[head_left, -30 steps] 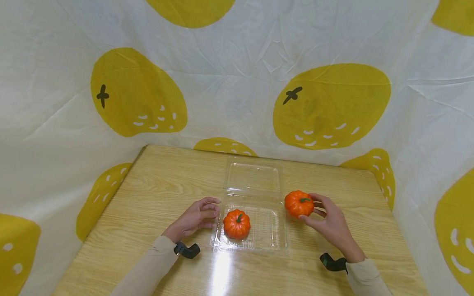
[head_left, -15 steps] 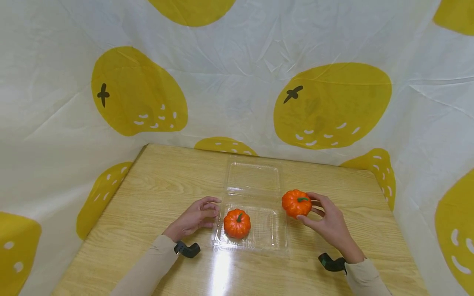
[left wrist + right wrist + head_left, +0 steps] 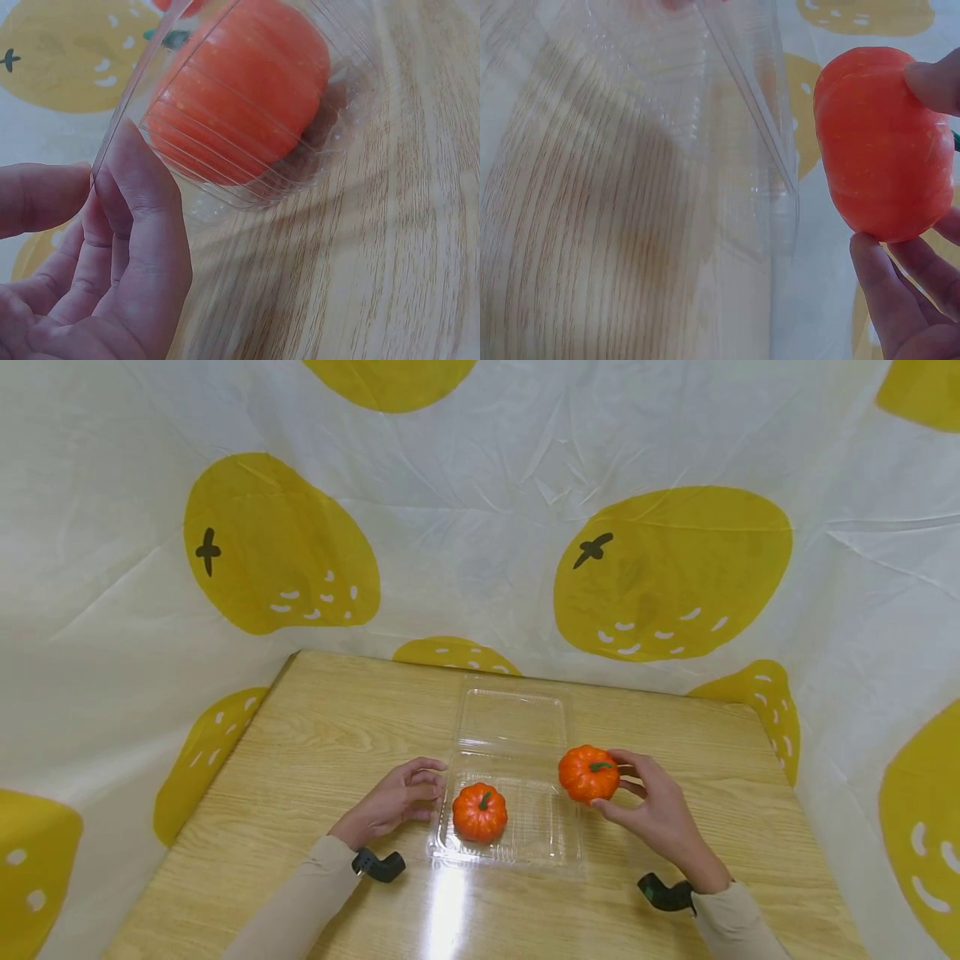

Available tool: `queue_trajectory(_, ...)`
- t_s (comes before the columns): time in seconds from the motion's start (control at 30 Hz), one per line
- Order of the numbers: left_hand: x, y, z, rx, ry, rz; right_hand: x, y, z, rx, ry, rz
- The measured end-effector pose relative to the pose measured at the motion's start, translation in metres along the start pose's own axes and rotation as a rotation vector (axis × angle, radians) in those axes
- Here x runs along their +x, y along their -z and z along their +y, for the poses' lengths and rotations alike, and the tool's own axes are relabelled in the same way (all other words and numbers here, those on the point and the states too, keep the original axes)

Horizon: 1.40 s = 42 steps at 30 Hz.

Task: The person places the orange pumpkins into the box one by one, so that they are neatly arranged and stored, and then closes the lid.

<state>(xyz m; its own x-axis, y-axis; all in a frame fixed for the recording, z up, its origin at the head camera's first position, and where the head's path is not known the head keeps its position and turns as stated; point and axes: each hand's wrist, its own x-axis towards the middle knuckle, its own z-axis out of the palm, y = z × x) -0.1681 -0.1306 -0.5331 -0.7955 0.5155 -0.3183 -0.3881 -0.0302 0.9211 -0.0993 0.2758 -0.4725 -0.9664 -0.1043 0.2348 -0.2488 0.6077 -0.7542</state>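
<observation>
A clear plastic clamshell container (image 3: 528, 835) lies unfolded on the table, its lid (image 3: 513, 718) flat toward the back. Inside the base, at the left, sits a small orange pumpkin (image 3: 480, 812) with a green stem. My left hand (image 3: 397, 799) pinches the container's left rim between thumb and fingers, plain in the left wrist view, where ribbed plastic covers the pumpkin (image 3: 247, 90). Held by the thumb and fingertips of my right hand (image 3: 660, 810), a second orange pumpkin (image 3: 588, 774) hangs over the container's right edge. In the right wrist view this pumpkin (image 3: 885, 150) is above the rim.
The wooden table (image 3: 337, 718) extends on both sides of the container. A white cloth (image 3: 465, 543) printed with large yellow fruit hangs behind the table and along both sides. Light glares off the table (image 3: 447, 910) in front of the container.
My right hand has carried its pumpkin a short way left, from beside the container to over its right edge. The left hand and the other pumpkin have stayed in place.
</observation>
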Motion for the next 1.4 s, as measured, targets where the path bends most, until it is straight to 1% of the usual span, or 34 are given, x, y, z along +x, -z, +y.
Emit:
queue_trajectory(0.23,0.001,0.001,0.0,-0.005,0.0,0.0,0.004,-0.007,-0.003,-0.002,0.061,-0.032)
queue_trajectory(0.4,0.001,0.001,0.0,-0.006,0.002,0.001,0.005,-0.012,-0.005,-0.004,0.087,-0.062)
queue_trajectory(0.73,0.0,0.001,0.002,-0.009,0.0,-0.004,0.008,-0.022,-0.009,-0.004,0.099,-0.154)
queue_trajectory(1.17,-0.001,0.001,0.0,-0.007,0.0,-0.006,0.011,-0.033,-0.012,0.001,0.147,-0.229)
queue_trajectory(1.4,-0.002,0.001,0.0,-0.018,-0.01,-0.006,0.014,-0.034,-0.015,-0.003,0.168,-0.271)
